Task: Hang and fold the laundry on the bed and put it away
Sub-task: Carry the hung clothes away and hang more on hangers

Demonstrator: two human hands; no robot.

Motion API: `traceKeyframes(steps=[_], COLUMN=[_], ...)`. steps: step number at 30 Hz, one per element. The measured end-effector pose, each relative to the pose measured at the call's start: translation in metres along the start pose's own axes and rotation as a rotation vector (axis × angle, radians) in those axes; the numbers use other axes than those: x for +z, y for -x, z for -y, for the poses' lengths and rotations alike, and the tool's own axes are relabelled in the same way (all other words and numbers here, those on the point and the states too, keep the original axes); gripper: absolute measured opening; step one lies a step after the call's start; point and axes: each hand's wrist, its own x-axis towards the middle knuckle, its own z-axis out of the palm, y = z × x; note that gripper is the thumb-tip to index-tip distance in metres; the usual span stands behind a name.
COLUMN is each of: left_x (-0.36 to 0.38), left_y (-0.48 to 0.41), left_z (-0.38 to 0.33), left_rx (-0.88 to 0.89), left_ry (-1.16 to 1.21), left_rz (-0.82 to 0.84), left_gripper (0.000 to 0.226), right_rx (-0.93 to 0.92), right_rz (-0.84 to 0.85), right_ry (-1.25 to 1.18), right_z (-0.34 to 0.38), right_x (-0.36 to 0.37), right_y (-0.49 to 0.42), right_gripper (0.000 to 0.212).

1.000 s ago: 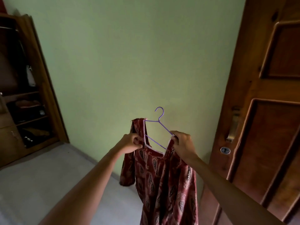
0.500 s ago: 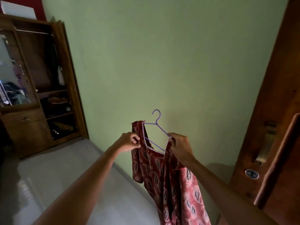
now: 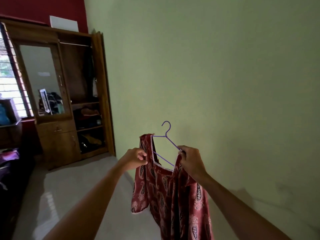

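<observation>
Head view puts both bare hands at lower centre of the frame, arms stretched forward. The left hand [image 3: 136, 159] is closed, pinching the left shoulder of a red patterned dress [image 3: 170, 193] between thumb and fingers. The right hand [image 3: 191, 161] is closed around the dress's right shoulder together with the sloping arm of a purple hanger [image 3: 166, 135]. The hanger sits inside the neckline, tilted down to the right, its hook standing free above the cloth. The dress hangs down from both grips toward the bottom edge, held in the air in front of a pale green wall [image 3: 216, 75]. At middle left stands a wooden wardrobe [image 3: 57, 129], one side open with a rail and shelves of folded clothes. Its other door carries a mirror [image 3: 42, 78]. A barred window [image 3: 9, 84] lies at the far left edge, above a pale glossy floor [image 3: 57, 193].
</observation>
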Motion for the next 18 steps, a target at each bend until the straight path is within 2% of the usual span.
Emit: traceKeyframes(steps=[10,18], left_x=[-0.096,-0.133], left_y=[-0.185,-0.310], left_z=[0.114,0.203], left_rx=[-0.076,-0.176], left_ry=[0.038,0.013], left_rz=[-0.144,-0.206], left_gripper=[0.030,0.018], right_rx=[-0.084,-0.169], right_rz=[0.026,0.099], right_ry=[-0.089,-0.146], right_z=[-0.001,-0.017], right_x=[0.141,0.257], right_y=[-0.213,-0.363], right_gripper=[0.029,0.029])
